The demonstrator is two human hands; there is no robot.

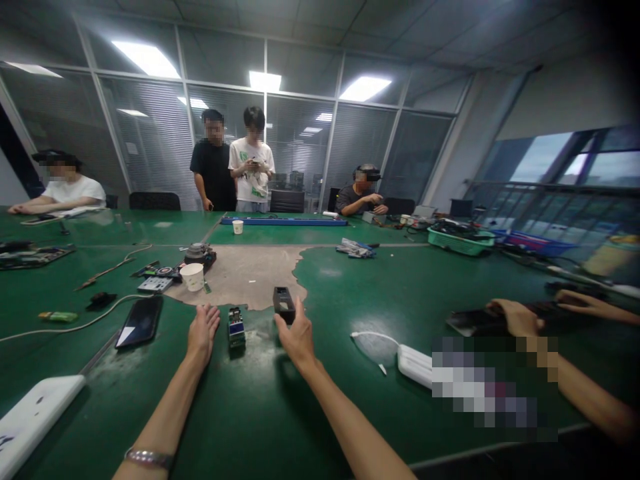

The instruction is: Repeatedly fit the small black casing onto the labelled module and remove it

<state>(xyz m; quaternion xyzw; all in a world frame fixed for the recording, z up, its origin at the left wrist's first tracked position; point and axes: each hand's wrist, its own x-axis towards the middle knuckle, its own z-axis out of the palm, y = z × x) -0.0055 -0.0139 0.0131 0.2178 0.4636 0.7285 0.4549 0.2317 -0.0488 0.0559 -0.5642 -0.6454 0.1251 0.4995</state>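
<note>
One green tabletop (350,300): is filling the middle and lower frame.
Ragged grey-brown patch (255,267): is covering part of it around the centre.
Right hand (297,333): is pinching a black casing (283,303) between thumb and fingers, just below the frame's centre.
Left hand (203,330): is lying open left of centre, fingers extended, palm facing inward.
Black smartphone (140,322): is lying at centre left.
Black casing: is sitting in the right hand's grasp; whether it is touching the tabletop, I cannot tell.
Circuit board with a small display (237,328): is resting between both hands.
</note>
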